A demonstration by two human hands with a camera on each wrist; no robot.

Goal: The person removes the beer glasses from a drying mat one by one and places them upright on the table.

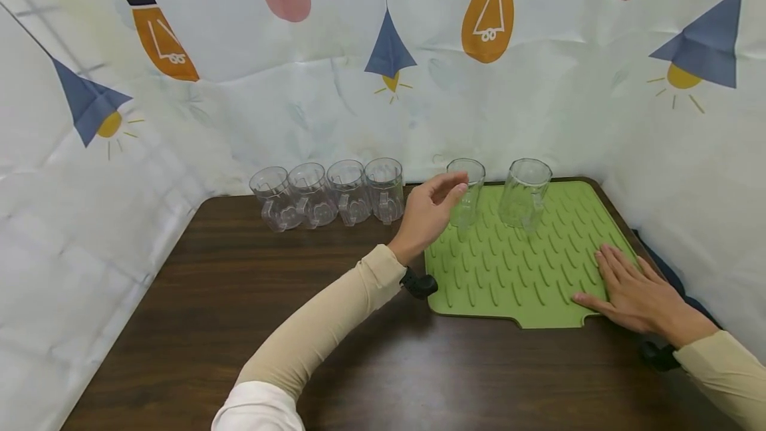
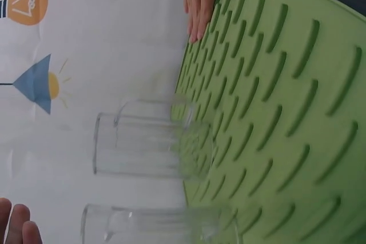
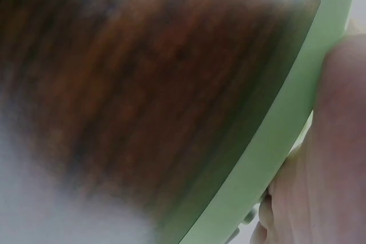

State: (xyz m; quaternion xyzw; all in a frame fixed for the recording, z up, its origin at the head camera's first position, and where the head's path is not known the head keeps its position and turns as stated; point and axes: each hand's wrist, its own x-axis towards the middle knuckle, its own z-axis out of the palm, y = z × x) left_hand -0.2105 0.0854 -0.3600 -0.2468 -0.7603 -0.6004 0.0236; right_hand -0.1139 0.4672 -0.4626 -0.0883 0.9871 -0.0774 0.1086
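Note:
My left hand (image 1: 426, 215) is raised at the left side of a clear glass mug (image 1: 473, 203), its fingers loosely bent and overlapping the mug in the head view. The left wrist view shows those fingertips (image 2: 17, 224) apart from the glass. That mug stands upright on a green ridged drying mat (image 1: 497, 294). To its right, a second clear mug (image 1: 525, 195) is also upright on the mat, handle towards the front. My right hand (image 1: 637, 294) lies flat with spread fingers on the mat's right edge; up close in the right wrist view, the hand (image 3: 337, 147) rests over the green rim.
Several clear mugs (image 1: 347, 195) stand in a row at the back of the dark wooden table (image 1: 251, 285), left of the mat. Behind the table hangs a white cloth (image 1: 335, 118) printed with lamps and bulbs. The mat has a short lip at its front edge.

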